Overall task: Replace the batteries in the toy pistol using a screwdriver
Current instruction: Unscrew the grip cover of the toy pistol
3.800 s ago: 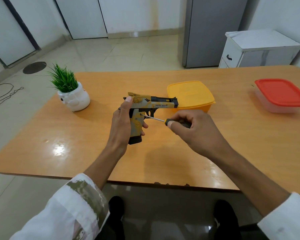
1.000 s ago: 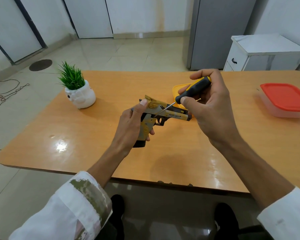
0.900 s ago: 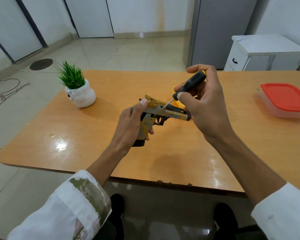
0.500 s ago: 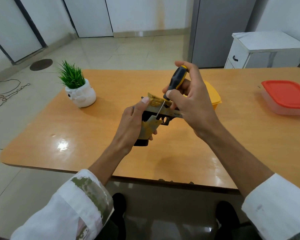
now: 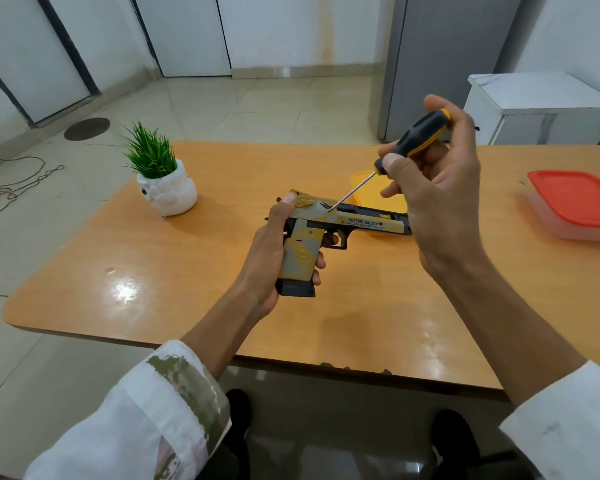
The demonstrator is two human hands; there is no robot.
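Left hand [image 5: 269, 251] grips toy pistol [image 5: 326, 233]; right hand [image 5: 437, 202] holds screwdriver [image 5: 409, 143], tip on slide.

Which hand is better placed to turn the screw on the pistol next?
The right hand: it grips the screwdriver, whose tip is at the toy pistol slide. The left hand holds the grip.
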